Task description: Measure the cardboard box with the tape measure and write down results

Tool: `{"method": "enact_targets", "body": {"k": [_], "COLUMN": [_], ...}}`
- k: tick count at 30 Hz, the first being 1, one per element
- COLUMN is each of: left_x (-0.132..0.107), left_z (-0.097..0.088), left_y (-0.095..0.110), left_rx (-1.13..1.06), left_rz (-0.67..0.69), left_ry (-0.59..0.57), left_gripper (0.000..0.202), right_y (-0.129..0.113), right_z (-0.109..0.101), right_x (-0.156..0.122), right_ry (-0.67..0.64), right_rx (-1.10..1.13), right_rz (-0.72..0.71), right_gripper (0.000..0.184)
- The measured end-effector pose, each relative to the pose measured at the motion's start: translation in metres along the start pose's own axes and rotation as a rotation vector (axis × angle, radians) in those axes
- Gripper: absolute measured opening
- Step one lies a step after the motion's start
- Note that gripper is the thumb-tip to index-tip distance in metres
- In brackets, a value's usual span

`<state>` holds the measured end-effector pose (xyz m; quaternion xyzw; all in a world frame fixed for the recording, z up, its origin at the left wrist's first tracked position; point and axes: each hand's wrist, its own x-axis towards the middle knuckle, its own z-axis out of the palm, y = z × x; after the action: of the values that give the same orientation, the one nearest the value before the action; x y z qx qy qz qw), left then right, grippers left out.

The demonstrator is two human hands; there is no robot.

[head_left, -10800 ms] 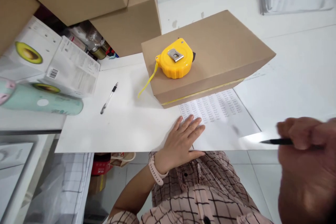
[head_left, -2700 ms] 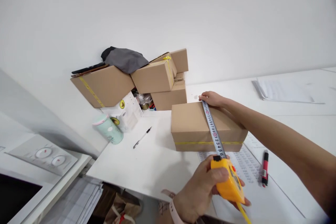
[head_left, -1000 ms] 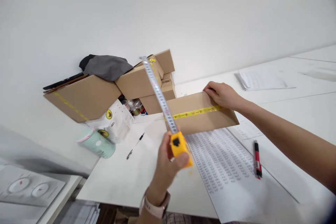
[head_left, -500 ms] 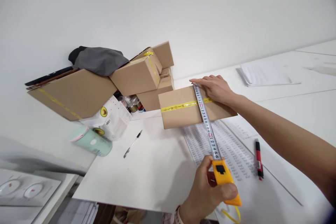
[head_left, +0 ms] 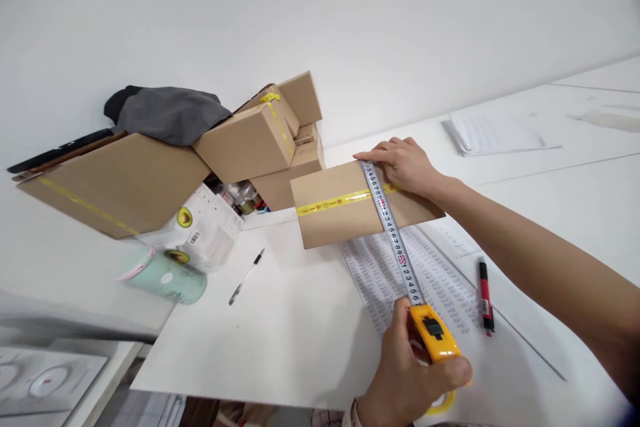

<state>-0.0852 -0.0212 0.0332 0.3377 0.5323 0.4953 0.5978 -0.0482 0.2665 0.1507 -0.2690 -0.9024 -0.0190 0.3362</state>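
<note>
A flat cardboard box (head_left: 335, 213) with a yellow tape strip stands tilted on its edge on the white table (head_left: 280, 320). My right hand (head_left: 403, 165) rests on the box's top edge, fingers closed over the end of the metal tape blade (head_left: 393, 240). The blade runs down across the box face to the yellow tape measure case (head_left: 436, 341). My left hand (head_left: 410, 380) is wrapped round that case near the table's front edge.
A printed sheet (head_left: 425, 280) lies under the box, a red marker (head_left: 484, 295) to its right and a pen (head_left: 246, 276) to its left. Stacked cartons (head_left: 250, 140), a grey cloth (head_left: 170, 113), a white avocado-print box (head_left: 203, 227) and a mint bottle (head_left: 163, 277) crowd the left. Papers (head_left: 493, 135) lie far right.
The box was turned up onto its edge. One second ago the blade pointed up in the air; now it lies down across the box face, with my left hand pulled back toward me.
</note>
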Motion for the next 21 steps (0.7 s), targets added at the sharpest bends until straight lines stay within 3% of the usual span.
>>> {"method": "enact_targets", "body": {"k": [5, 12, 17, 21], "left_x": [-0.003, -0.029, -0.036, -0.036], "left_z": [-0.001, -0.010, -0.019, -0.022], "left_y": [-0.006, -0.024, -0.030, -0.023], "left_rx": [-0.010, 0.050, 0.133, 0.194], "left_rz": [-0.007, 0.052, 0.056, 0.084], "left_ry": [0.014, -0.016, -0.066, -0.085], "left_gripper": [0.067, 0.074, 0.078, 0.074], "right_y": [-0.005, -0.023, -0.042, -0.059], "right_z": [-0.001, -0.006, -0.003, -0.006], "right_x": [-0.001, -0.013, -0.077, -0.144], "right_ry": [0.006, 0.015, 0.072, 0.001], "right_rx": [-0.014, -0.133, -0.141, -0.068], "right_rz": [0.034, 0.075, 0.131, 0.127], "right_gripper": [0.052, 0.052, 0.050, 0.044]}}
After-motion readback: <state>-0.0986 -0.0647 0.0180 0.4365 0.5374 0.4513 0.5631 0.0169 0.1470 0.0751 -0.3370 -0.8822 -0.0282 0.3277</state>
